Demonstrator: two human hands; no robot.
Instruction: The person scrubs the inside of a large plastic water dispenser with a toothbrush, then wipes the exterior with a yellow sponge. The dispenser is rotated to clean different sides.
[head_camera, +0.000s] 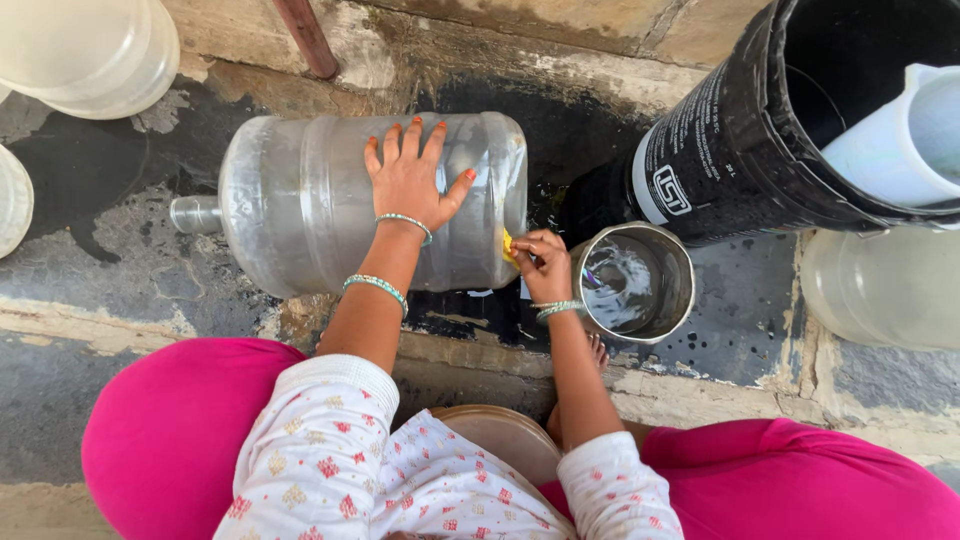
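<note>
Water jug: large clear plastic jug (330, 200) lying on its side on the wet floor (110, 270), neck pointing left, base toward the right.
Left hand: left hand (410, 180) spread flat, palm down on the upper side of the jug near its base; fingers splayed, gripping nothing, only pressing.
Right hand: right hand (543, 265) at the jug's base end, fingers pinched on a small yellow scrub pad (507, 246) held against the base rim.
Steel pot: round steel pot (632, 283) just right of the right hand, holding cloudy water.
Black bucket: black bucket (800, 120) tilted at upper right, near the pot; white rectangular label panel with white print on its side, writing too small to matter.
White pipe: pale tube (900, 140) resting inside the bucket.
Other containers: translucent tubs at upper left (95, 50) and lower right (880, 290), well apart from the hands.
</note>
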